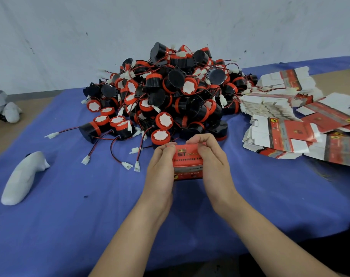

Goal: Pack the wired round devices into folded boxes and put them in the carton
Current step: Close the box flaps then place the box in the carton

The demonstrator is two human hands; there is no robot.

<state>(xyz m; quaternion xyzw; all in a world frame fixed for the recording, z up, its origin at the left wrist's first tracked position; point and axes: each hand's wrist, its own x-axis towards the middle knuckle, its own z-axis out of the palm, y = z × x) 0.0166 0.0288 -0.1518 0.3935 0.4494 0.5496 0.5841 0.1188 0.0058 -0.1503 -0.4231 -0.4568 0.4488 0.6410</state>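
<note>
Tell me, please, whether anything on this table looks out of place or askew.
The flat box blanks at the right lie in a loose, fanned sprawl rather than a neat stack. A white object I cannot identify lies alone on the blue cloth at the left.

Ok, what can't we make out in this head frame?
Head view only:
1. Contents of the red box: hidden by its walls, the left hand and the right hand.
2. The carton: not in frame.
3. The flat box stack: cut by right edge, print too blurred.
</note>
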